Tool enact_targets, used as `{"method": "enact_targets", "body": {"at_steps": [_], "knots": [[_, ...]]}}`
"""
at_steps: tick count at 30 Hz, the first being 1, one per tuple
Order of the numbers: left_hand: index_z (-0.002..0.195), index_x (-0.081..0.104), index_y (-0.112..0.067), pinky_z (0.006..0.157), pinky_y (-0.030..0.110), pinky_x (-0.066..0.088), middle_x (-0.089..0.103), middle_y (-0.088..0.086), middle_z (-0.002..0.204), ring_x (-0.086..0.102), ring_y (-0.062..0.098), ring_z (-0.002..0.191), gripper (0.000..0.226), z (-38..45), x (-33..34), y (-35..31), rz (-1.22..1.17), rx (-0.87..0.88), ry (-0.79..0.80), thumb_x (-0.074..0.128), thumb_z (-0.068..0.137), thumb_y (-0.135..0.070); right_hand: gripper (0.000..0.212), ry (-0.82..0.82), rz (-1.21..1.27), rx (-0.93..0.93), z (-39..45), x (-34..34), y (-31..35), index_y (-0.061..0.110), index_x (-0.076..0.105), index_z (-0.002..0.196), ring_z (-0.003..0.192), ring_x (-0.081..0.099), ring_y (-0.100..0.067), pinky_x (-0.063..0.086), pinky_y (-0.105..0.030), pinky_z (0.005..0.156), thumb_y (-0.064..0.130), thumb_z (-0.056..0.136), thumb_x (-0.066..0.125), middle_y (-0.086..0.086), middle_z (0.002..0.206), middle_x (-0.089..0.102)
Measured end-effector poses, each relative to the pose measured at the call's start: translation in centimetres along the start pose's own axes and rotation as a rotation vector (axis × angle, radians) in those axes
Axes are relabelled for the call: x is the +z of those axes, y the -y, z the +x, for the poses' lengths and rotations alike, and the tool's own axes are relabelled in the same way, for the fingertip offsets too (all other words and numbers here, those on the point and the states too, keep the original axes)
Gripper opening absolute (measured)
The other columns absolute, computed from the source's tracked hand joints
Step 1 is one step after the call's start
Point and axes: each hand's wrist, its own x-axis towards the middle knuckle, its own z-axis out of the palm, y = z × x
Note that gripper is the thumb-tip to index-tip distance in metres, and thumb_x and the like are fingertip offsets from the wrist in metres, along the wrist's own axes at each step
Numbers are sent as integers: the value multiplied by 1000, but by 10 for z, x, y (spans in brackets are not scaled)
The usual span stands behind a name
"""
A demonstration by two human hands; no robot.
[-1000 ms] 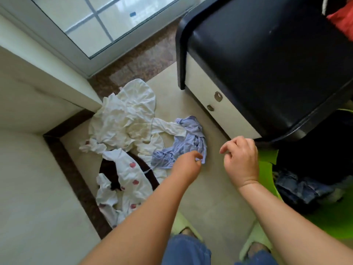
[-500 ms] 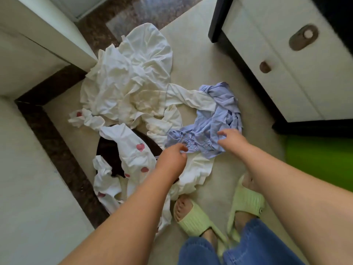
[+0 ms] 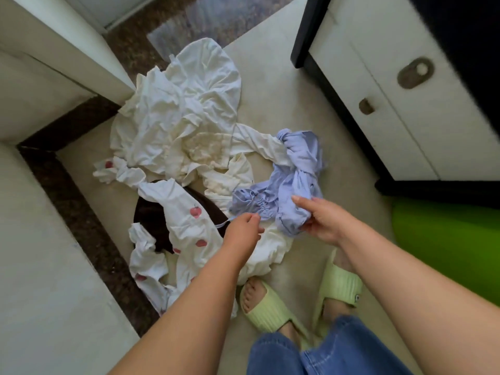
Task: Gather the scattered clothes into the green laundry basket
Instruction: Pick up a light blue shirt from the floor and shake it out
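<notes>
A: Green laundry basket [image 3: 446, 247], a smooth bright-green plastic wall, shows only at the right edge of the head view, just under the black-edged white cabinet [image 3: 384, 104]. Its inside is out of sight, so I cannot tell what it holds.

B: And the clothes?

A: All those in view lie on the pale tiled floor [image 3: 270, 85], in one loose heap well left of the basket. I judge the gathering barely started here: nothing is lifted clear.

B: What is in the heap?

A: A large crumpled cream-white cotton garment [image 3: 178, 109] at the top, with a sleeve running right. Below it, a white fabric piece printed with red strawberries [image 3: 189, 228], draped over a dark brown garment [image 3: 151, 215]. On the right, a twisted lilac-blue gathered top [image 3: 295, 180], lying partly on the cream one.

B: The hands?

A: Both are on the lilac top. The left hand [image 3: 243, 231] pinches its thin strap and gathered edge between thumb and fingertips. The right hand [image 3: 324, 220] has its fingers curled under the lower fold, thumb on top, gripping the bunched cloth.

B: What is left?

A: By my reading, lifting this top across to the basket, then the cream, strawberry and brown pieces. The person's pale green ribbed slippers [image 3: 270, 307] stand beside the heap's near edge.
</notes>
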Motion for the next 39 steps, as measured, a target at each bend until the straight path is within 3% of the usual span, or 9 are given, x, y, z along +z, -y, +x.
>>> {"method": "enact_targets", "body": {"at_steps": [7,10,15,21,26,29,32,35,39], "knots": [[129,55,-10,89,44,51,63,17,122,60,30,101,75,-63,-17,-65,-528,-279,231,32,91,-70,40,416,-72,55,-114,39,36,3,66,110,84,69,-27,56,-34,75,2,71,62,-18,100,71],[117,62,-3,81,34,48,72,17,99,63,27,92,79,-94,-28,-79,-604,-242,354,23,93,-68,37,496,-376,63,-153,50,36,12,73,96,89,60,-28,43,-40,83,4,62,62,-14,96,68],[138,45,-1,108,41,37,51,9,136,45,24,130,50,-113,-26,-90,-557,-288,353,42,102,-36,23,597,-776,162,-215,47,44,21,69,67,66,56,-7,47,-23,67,1,72,60,5,69,61],[108,66,0,77,38,52,69,19,101,65,32,88,45,-154,-27,-107,-229,52,42,63,64,-10,37,-21,-1213,-110,-207,-6,27,26,63,120,103,60,-18,46,-26,82,15,84,61,2,113,62],[105,68,-4,92,48,51,69,22,108,65,38,103,45,-197,-18,-130,-86,252,297,59,61,-5,74,-426,-936,-453,-208,-32,39,36,26,148,97,57,-19,47,-30,83,22,86,64,2,128,41],[116,64,-2,91,44,53,69,21,112,66,36,106,50,-209,-18,-132,-35,250,427,64,67,-6,56,-284,-937,-695,-212,-33,51,40,50,133,105,53,-13,45,-30,92,23,82,69,10,123,41],[117,65,-5,90,44,54,70,19,110,67,35,104,45,-222,-19,-137,-67,266,447,71,75,-19,7,-290,-1062,-709,-218,-39,60,31,63,80,102,53,-20,44,-32,84,27,78,69,5,104,54],[115,66,-2,94,49,52,71,19,108,67,37,104,45,-216,-19,-138,-225,352,139,73,81,-31,18,-488,-893,-647,-230,-58,67,20,46,66,67,49,-22,39,-34,59,20,76,61,4,72,52],[105,59,-9,96,43,50,68,7,104,64,26,97,40,-215,-6,-144,-352,280,-295,70,85,-42,27,-551,-683,-682,-243,-73,69,21,38,61,63,40,-19,32,-31,55,13,74,60,5,65,45]]}}
